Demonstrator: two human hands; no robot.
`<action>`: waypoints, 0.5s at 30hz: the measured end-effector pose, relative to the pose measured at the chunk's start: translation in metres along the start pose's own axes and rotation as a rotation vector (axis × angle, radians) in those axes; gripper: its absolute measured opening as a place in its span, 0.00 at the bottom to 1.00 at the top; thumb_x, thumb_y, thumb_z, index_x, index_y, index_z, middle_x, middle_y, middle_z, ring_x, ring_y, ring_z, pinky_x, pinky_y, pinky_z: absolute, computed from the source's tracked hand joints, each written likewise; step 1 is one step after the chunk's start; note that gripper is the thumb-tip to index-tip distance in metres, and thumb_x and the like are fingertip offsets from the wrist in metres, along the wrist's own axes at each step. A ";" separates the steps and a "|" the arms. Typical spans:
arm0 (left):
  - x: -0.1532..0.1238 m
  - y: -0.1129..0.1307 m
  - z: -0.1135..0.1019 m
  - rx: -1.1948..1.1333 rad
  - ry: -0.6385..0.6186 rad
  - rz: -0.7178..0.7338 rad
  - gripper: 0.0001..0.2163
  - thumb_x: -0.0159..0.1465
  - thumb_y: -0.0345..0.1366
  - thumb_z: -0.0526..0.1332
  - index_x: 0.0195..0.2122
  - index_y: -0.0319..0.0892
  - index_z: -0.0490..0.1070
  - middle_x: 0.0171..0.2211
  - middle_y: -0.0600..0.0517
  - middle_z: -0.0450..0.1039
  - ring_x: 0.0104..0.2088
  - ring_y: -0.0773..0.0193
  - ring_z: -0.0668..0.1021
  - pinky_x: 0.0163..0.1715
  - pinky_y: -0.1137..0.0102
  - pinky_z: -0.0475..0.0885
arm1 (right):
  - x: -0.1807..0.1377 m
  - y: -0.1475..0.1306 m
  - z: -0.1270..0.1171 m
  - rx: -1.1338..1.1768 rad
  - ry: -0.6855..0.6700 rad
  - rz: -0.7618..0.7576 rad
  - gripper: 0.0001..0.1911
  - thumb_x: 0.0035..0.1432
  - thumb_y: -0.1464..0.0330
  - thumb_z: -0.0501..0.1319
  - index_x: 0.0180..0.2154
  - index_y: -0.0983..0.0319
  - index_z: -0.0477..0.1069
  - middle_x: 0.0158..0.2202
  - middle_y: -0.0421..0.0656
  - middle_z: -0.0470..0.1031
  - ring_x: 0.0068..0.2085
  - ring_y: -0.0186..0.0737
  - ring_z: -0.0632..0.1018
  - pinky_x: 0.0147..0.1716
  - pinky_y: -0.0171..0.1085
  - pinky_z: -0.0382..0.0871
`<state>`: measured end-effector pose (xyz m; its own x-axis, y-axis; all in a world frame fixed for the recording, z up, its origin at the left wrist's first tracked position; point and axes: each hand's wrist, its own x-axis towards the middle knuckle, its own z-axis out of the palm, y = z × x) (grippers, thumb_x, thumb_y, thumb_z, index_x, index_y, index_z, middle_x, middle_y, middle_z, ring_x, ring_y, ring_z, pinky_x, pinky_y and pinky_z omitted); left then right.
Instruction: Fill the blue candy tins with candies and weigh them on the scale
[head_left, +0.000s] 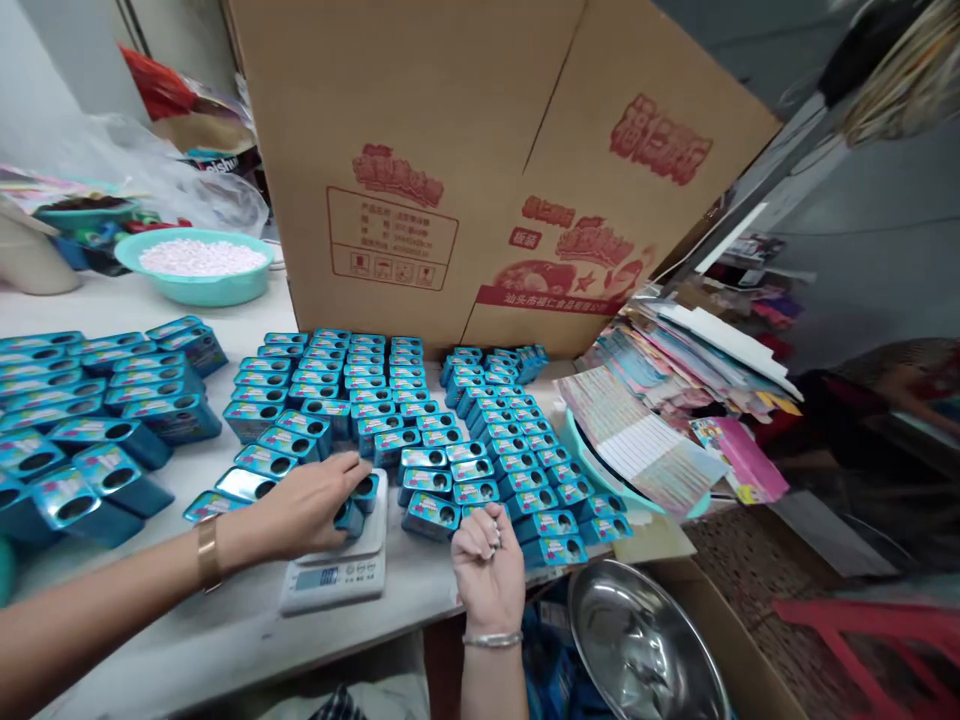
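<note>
The left hand (311, 505) is grasping a blue tin (352, 517) with its fingers, the tin sitting on the small scale (335, 575) at the front of the white bench (225, 630). The right hand (487, 565) is hovering just beside the scale, fingers clenched in a fist, while rows of matching tins (360, 385) are lying behind them.

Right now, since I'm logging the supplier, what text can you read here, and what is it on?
"汕头市福仁食品有限公司": red strip on the cardboard box.
"板装": same box, above the strip.
"Leishu": dark packet, partly hidden.
Too blurred or small to read: the box's big red titles, the scale display, the labels on the tins.
</note>
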<state>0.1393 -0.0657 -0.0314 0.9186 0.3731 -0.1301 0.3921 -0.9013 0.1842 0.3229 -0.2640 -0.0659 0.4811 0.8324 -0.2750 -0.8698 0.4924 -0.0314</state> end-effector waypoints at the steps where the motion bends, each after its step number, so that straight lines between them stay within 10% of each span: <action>1: -0.005 -0.002 0.006 -0.023 0.038 0.015 0.33 0.52 0.37 0.61 0.61 0.43 0.60 0.55 0.42 0.67 0.51 0.50 0.75 0.46 0.61 0.74 | 0.001 0.001 -0.001 0.019 0.010 0.007 0.08 0.66 0.71 0.54 0.32 0.61 0.61 0.19 0.29 0.56 0.18 0.24 0.60 0.19 0.25 0.55; 6: -0.025 -0.001 0.039 -0.015 0.271 0.011 0.39 0.59 0.30 0.57 0.70 0.44 0.42 0.70 0.43 0.48 0.70 0.48 0.53 0.60 0.58 0.67 | 0.008 0.009 -0.002 0.055 0.033 0.061 0.08 0.65 0.71 0.55 0.31 0.61 0.61 0.18 0.28 0.55 0.18 0.24 0.60 0.19 0.25 0.54; 15: -0.047 -0.003 0.049 -0.032 0.428 0.120 0.28 0.65 0.26 0.51 0.67 0.46 0.54 0.71 0.47 0.45 0.70 0.51 0.51 0.62 0.58 0.66 | 0.010 0.019 0.010 -0.088 0.046 0.063 0.09 0.66 0.72 0.53 0.31 0.61 0.61 0.19 0.29 0.56 0.18 0.24 0.61 0.19 0.25 0.56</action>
<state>0.0929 -0.0915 -0.0735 0.8921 0.3303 0.3082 0.2770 -0.9389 0.2044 0.3122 -0.2432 -0.0596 0.4217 0.8473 -0.3229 -0.9052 0.4140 -0.0959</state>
